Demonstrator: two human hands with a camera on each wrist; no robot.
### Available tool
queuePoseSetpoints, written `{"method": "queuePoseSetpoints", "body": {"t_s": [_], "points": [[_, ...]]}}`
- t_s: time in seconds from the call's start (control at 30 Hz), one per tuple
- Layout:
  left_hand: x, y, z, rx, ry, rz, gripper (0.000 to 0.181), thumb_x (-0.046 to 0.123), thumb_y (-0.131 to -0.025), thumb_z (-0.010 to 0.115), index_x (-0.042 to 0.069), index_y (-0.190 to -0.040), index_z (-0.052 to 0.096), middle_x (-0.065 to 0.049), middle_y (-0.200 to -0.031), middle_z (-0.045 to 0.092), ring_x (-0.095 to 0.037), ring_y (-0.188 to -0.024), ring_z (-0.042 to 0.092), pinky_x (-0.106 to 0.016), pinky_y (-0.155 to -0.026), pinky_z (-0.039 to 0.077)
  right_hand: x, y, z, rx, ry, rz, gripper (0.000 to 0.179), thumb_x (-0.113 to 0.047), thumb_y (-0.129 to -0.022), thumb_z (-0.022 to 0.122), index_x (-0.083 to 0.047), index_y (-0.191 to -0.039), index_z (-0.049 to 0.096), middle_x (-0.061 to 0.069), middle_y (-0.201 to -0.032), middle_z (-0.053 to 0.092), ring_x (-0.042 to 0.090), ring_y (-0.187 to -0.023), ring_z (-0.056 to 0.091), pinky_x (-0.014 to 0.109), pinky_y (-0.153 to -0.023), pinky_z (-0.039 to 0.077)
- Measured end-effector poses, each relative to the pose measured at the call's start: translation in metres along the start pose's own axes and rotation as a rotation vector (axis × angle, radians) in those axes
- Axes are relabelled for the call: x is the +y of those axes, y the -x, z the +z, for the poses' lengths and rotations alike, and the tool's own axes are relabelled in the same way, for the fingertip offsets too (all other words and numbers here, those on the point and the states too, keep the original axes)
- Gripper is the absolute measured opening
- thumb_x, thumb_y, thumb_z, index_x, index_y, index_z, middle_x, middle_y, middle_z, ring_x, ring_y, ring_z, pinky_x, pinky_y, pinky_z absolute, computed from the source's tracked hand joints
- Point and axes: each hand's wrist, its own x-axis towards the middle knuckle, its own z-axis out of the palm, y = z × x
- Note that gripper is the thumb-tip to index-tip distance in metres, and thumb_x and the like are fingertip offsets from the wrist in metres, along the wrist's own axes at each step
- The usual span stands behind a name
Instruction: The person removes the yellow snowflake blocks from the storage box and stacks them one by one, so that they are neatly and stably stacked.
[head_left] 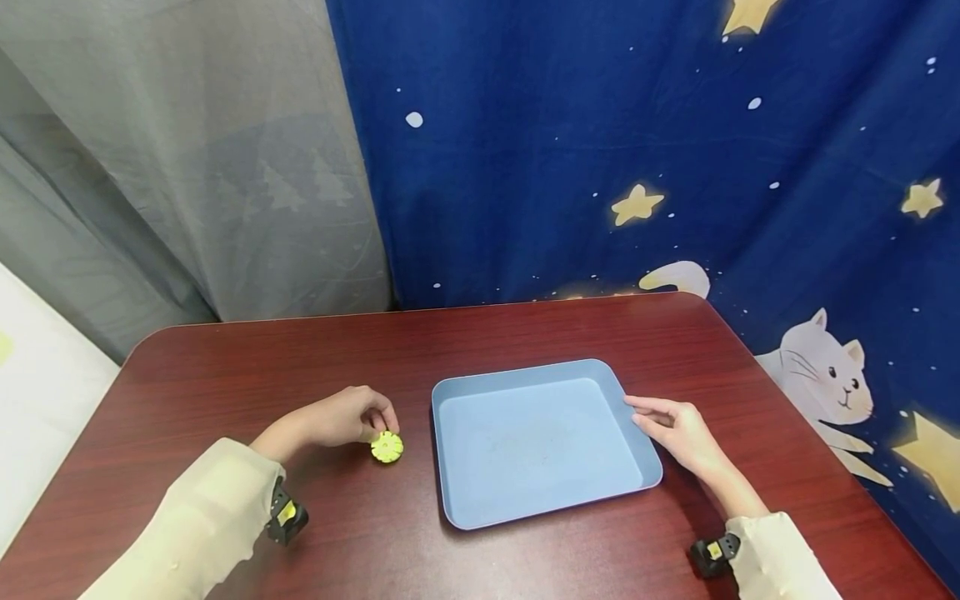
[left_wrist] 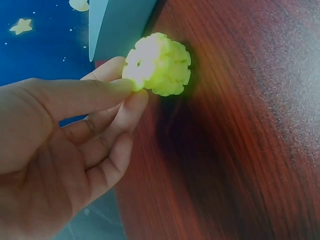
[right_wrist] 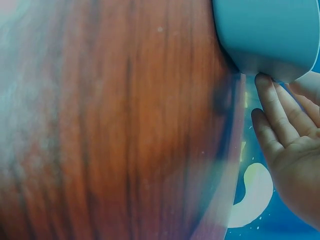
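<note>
My left hand (head_left: 352,419) pinches a bright yellow-green notched toy piece (head_left: 387,447) between thumb and fingertips, left of the tray. In the left wrist view the notched toy piece (left_wrist: 158,64) looks round and lumpy, its near side washed out by glare. A shallow light-blue rectangular tray (head_left: 540,433) lies on the table with a bare bottom. At its right side, my right hand (head_left: 678,433) holds the rim, thumb over the edge. The right wrist view has the fingers (right_wrist: 280,112) against the outer wall of the tray (right_wrist: 270,40), the thumb partly hidden behind it.
The dark red wood-grain table (head_left: 337,533) runs under both arms. Behind it hang a grey curtain (head_left: 195,167) and a blue curtain (head_left: 540,150) with stars and a cat. Each sleeve carries a small black wrist camera (head_left: 287,512).
</note>
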Motion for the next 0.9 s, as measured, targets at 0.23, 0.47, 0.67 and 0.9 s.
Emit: {"method": "queuePoseSetpoints", "body": {"t_s": [0.23, 0.47, 0.67, 0.9], "points": [[-0.001, 0.000, 0.001, 0.007, -0.001, 0.006, 0.022, -0.012, -0.073, 0.055, 0.004, -0.083, 0.065, 0.001, -0.072, 0.056, -0.009, -0.067, 0.048, -0.022, -0.059, 0.042, -0.001, 0.000, 0.000, 0.001, -0.005, -0.008, 0.032, -0.009, -0.086, 0.063, 0.002, -0.116, 0.061, 0.018, -0.106, 0.064, 0.006, -0.089, 0.062, 0.017, -0.072, 0.048], [-0.002, 0.001, 0.002, 0.009, 0.005, -0.003, 0.021, -0.012, -0.073, 0.055, 0.004, -0.084, 0.065, 0.001, -0.071, 0.055, -0.009, -0.066, 0.048, -0.021, -0.058, 0.042, -0.001, 0.001, 0.001, 0.001, -0.014, -0.003, 0.032, -0.009, -0.086, 0.063, 0.002, -0.116, 0.061, 0.018, -0.106, 0.064, 0.007, -0.089, 0.062, 0.018, -0.072, 0.048], [-0.002, 0.003, 0.000, 0.023, 0.010, -0.019, 0.017, -0.007, -0.076, 0.057, 0.003, -0.088, 0.065, 0.002, -0.071, 0.054, -0.010, -0.064, 0.047, -0.022, -0.057, 0.041, -0.001, 0.000, 0.001, 0.003, -0.014, -0.006, 0.032, -0.009, -0.086, 0.063, 0.002, -0.115, 0.061, 0.019, -0.106, 0.063, 0.006, -0.089, 0.062, 0.019, -0.072, 0.048], [-0.008, 0.014, -0.008, 0.121, -0.011, -0.053, 0.014, -0.001, -0.083, 0.058, 0.002, -0.095, 0.064, 0.003, -0.076, 0.057, -0.011, -0.069, 0.052, -0.024, -0.061, 0.043, -0.003, -0.002, -0.001, -0.027, -0.031, 0.000, 0.033, -0.010, -0.085, 0.064, 0.001, -0.117, 0.061, 0.019, -0.108, 0.063, 0.007, -0.090, 0.062, 0.019, -0.072, 0.048]]}}
